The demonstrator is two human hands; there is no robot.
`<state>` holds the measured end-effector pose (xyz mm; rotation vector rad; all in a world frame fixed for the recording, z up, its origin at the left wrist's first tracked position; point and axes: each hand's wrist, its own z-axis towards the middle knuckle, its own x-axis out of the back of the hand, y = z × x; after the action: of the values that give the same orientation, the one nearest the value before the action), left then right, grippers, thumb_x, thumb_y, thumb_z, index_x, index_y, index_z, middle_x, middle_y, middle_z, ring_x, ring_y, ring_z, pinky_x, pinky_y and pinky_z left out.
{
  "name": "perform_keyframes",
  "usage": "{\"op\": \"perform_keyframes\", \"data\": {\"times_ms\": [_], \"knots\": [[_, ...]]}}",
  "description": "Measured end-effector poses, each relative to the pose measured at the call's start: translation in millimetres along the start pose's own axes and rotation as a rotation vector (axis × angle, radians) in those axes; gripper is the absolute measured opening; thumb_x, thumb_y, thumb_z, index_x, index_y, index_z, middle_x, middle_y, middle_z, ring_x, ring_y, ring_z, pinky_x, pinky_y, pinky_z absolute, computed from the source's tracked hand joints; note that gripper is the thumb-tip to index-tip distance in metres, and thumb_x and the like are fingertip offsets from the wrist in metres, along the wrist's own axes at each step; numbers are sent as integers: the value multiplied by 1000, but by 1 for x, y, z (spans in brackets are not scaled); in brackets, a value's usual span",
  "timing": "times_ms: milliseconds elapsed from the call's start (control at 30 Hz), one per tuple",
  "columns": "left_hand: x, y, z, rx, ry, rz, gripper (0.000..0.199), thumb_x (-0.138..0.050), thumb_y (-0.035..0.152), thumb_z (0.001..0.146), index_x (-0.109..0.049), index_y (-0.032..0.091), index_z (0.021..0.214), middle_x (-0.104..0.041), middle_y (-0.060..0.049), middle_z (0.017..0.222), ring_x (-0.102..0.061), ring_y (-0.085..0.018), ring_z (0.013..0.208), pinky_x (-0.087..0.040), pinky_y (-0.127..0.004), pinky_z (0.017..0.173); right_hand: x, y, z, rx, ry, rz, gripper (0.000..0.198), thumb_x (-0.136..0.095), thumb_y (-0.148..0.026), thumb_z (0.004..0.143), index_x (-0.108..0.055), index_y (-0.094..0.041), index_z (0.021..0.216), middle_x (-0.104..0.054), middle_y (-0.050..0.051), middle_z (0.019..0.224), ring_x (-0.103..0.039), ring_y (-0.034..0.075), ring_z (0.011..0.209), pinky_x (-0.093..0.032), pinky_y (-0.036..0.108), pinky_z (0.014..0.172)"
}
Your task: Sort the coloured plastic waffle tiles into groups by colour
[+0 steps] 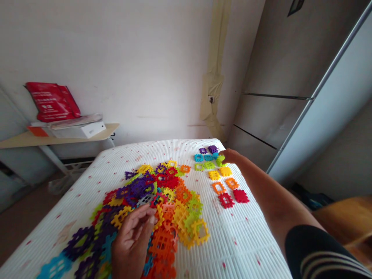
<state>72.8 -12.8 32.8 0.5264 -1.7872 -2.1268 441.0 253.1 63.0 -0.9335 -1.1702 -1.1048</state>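
My right hand [231, 155] reaches to the far right of the bed-like surface, its fingers on a lime-green interlocking plastic square [220, 160]. Beside it lie flat teal squares [198, 157], green squares [208, 165] and a stack of purple ones [213, 148]. Over the near part of a big mixed heap of toothed plastic pieces [162, 240], my left hand [135, 236] hovers with loosely curled fingers. A small gap shows between its thumb and forefinger, with nothing visible in it. A yellow piece [159, 217] is just past those fingertips.
Sorted yellow [225, 171], orange [218, 188] and red squares [241, 196] lie in rows nearer me on the right. The padded white cover [232, 236] runs up to the wall. At left, a desk [109, 130] bears a white box and a red bag [52, 102]. A cabinet [270, 85] stands right.
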Motion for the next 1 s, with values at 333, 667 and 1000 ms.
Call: {"op": "perform_keyframes", "data": {"times_ms": [333,667,1000], "knots": [[1,-5,1,2,-17,8,39,-72,37,67,-62,19,101,-69,-4,88,-65,-16,80,-55,-25,71,-3,-6,0,17,-234,-89,58,-78,-19,59,-64,-17,116,-68,12,102,-62,29,95,-49,36,80],[-3,-1,0,-30,-9,6,36,-71,37,67,-63,19,98,-70,-5,86,-65,-16,77,-54,-26,70,18,-52,-5,104,-83,-83,51,-62,-17,73,-57,-23,124,-60,8,123,-54,24,112,-44,32,88],[-1,-2,-1,-19,14,-3,36,-70,38,68,-63,18,98,-69,-5,87,-66,-16,75,-55,-26,69,-11,-197,-11,469,-138,42,55,-66,-20,72,-54,-24,125,-59,7,126,-51,25,113,-45,36,86]]}}
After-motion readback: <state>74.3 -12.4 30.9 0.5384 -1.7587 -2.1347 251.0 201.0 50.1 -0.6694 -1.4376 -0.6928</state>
